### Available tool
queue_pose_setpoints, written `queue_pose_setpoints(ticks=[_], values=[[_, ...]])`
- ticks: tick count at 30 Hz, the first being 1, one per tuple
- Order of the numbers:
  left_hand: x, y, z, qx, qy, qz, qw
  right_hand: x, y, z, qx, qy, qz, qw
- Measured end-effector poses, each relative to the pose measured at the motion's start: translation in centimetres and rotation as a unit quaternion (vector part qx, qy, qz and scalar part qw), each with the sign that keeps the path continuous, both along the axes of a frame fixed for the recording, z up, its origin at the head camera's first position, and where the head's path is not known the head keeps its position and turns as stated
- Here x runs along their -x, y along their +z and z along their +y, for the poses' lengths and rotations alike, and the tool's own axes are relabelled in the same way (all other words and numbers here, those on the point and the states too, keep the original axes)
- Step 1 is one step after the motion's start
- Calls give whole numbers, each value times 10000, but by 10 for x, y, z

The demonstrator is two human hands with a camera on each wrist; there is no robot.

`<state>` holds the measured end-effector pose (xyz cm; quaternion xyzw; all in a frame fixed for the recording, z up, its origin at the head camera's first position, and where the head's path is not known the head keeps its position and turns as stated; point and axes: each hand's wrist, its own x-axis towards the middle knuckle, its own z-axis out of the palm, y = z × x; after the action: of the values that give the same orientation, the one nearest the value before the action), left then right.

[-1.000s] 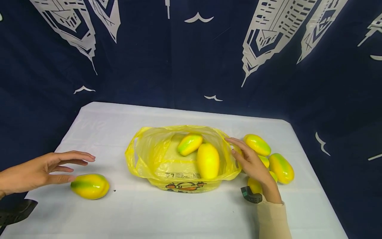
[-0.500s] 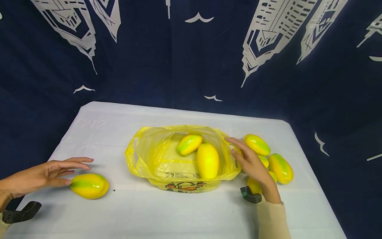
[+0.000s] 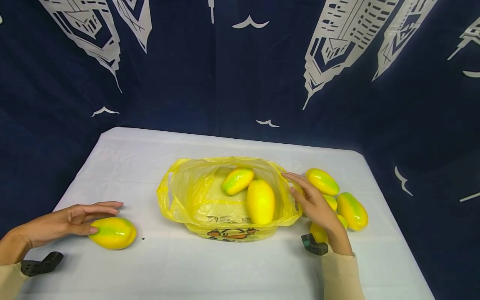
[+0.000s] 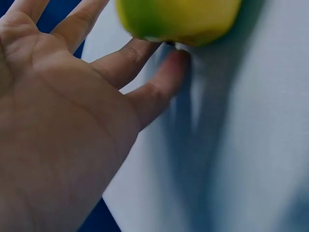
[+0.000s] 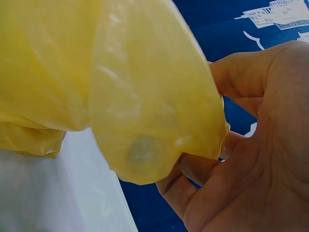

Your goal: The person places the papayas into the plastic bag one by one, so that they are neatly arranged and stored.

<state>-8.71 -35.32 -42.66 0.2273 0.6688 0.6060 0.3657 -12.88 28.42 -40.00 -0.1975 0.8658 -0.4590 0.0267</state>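
My left hand [image 3: 71, 223] is beside a yellow-green mango [image 3: 114, 234] at the left of the table. Its thumb touches the mango's near-left end, while the other fingers reach out fairly straight behind it. In the left wrist view the fingers spread below the mango [image 4: 178, 19]. At the centre a yellow plastic bag [image 3: 187, 216] stands with its mouth wide, two mangoes [image 3: 260, 202] lying inside. My right hand [image 3: 318, 208] holds the bag's right rim by the handle; the bag [image 5: 154, 87] hides some of the fingertips in the right wrist view.
Several more mangoes [image 3: 352, 211] lie together right of the bag, partly behind my right hand and wrist. A white cloth [image 3: 168, 266] covers the table. A dark blue printed curtain [image 3: 180, 83] hangs along the back and sides.
My left hand and forearm have moved in from the left and lower, the thumb now on the mango's end. The right hand and the bag have stayed in place.
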Motion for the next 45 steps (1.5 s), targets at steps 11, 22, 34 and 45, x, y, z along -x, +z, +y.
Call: queue_pose_setpoints(ticks=[11,22,34,45], values=[[-3,-8,1,-292,-135,-155,9994,0,2,-2,-5,5,-33,10000],[-1,-5,7,-217,-218,-432,9986,-1,2,-1,89,80,66,9999],[0,-3,7,8,-100,-681,9976,-1,2,-1,21,11,-30,10000],[1,5,12,568,218,-273,9978,-2,1,0,-34,-50,-23,10000]])
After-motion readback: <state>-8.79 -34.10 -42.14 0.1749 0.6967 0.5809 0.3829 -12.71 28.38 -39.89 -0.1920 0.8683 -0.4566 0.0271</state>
